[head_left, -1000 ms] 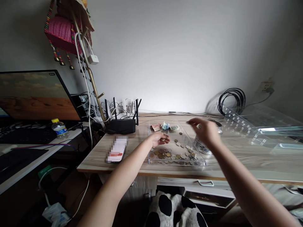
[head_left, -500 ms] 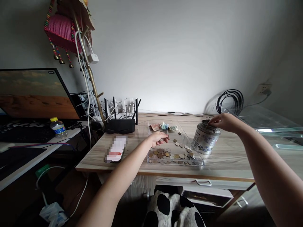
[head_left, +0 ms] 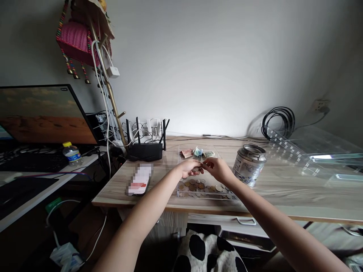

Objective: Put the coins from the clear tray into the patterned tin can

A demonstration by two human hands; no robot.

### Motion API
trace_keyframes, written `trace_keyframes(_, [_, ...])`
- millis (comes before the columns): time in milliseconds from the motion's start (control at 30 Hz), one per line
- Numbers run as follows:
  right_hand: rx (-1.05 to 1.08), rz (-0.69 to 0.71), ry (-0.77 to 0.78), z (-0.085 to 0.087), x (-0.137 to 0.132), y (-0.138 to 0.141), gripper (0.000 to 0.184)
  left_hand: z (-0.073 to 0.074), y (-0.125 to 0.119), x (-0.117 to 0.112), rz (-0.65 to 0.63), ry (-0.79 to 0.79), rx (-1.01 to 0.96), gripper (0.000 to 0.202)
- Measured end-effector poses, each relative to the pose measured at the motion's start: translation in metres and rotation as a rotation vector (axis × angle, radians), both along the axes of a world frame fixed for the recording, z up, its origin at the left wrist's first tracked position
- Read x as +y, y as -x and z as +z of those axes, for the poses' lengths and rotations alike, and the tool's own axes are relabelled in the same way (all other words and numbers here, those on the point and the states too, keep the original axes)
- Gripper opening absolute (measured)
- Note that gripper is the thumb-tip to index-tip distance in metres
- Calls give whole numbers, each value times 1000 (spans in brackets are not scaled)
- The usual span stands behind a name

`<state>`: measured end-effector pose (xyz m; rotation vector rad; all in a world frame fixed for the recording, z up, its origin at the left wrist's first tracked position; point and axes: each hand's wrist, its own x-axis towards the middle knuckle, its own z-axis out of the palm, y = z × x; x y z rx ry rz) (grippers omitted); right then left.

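Note:
My left hand point(head_left: 190, 168) is curled palm-up over a clear acrylic tray point(head_left: 211, 196), with coins point(head_left: 195, 169) showing in its fingers. The pinched fingertips of my right hand point(head_left: 217, 169) meet the left fingertips, on what looks like the edge of a coin; the fingers partly hide it. Loose coins point(head_left: 200, 186) lie spread along the near part of the tray. At its far end rest several crumpled banknotes point(head_left: 186, 152). To the right of the tray stands an upright, open metal tin point(head_left: 248, 168) with a printed label and a wire handle.
A phone point(head_left: 139, 179) lies on the desk left of my forearm. Behind it sits a black router point(head_left: 146, 151) with upright antennas. Clear acrylic panels point(head_left: 326, 151) and a coiled black cable point(head_left: 278, 122) occupy the back right. A bottle point(head_left: 72, 155) stands on the left desk.
My right hand has left the tin's mouth and moved left to meet my left hand over the tray. The left hand has stayed nearly in place, holding coins.

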<state>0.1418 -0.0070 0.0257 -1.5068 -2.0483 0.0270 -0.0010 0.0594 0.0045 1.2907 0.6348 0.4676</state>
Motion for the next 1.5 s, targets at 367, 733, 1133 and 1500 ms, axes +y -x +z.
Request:
trace_keyframes(367, [-76, -544, -165, 78, -13, -130, 24, -4, 3, 6, 48, 99, -36, 13])
trace_keyframes(733, [41, -262, 150, 90, 1, -147, 11, 1, 3, 1, 51, 56, -26, 3])
trace_keyframes(1133, [79, -386, -460, 74, -18, -110, 19, 0, 1, 2, -16, -75, 172, 20])
trace_keyframes(1500, [219, 100, 60, -10, -6, 0, 23, 2, 1, -6, -149, -131, 56, 32])
